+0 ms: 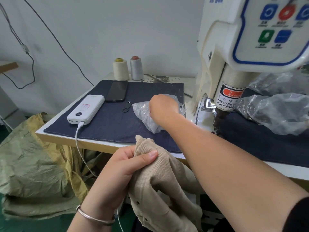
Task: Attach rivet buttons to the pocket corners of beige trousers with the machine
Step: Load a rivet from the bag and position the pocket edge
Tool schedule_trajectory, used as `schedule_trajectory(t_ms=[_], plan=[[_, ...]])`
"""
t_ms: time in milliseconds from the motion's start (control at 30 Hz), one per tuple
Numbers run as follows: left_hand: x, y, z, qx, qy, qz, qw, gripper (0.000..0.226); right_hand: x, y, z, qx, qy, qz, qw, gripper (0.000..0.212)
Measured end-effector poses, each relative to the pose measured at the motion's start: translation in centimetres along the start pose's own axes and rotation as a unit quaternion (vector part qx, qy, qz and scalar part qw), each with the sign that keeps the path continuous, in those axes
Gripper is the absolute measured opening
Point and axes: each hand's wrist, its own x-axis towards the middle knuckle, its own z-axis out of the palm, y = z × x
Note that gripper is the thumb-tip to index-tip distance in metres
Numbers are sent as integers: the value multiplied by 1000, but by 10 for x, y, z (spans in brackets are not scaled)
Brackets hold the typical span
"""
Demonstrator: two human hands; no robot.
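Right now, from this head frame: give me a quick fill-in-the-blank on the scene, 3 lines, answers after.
1. The left hand pinches a fold of the ____ trousers below the table edge.
2. The right hand reaches into a clear ____ bag of rivets lying on the dark cloth.
3. The white power bank lies on the cloth beside a black ____.

Answers: beige; plastic; phone

"TAKE CARE… YOUR FINGER", machine label (229,99)
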Motion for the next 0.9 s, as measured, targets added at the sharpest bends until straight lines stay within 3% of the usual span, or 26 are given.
schedule_trajectory(t_ms=[100,233,300,367,467,567,767,900], plan=[[-1,-1,1,-7,1,0,1000,27,-7,-2,-10,12,26,10,1000,31],[-3,-1,2,-1,-2,-1,1000,26,-28,-4,-38,65,65,39,995,16],[-5,-1,3,5,2,2,1000,31,-47,-6,-56,117,97,24,988,19],[-8,-1,3,13,10,5,1000,35,-79,-7,-74,189,158,-17,969,14],[-9,-2,5,29,16,4,999,37,-141,-1,-92,290,272,-107,911,9],[-10,-3,10,26,23,8,999,38,-199,25,-88,324,304,-147,884,7],[-6,-5,25,54,39,10,998,40,-231,113,-42,313,281,14,907,3],[-2,-8,34,70,51,1,996,34,-210,145,-28,381,237,74,891,7]])
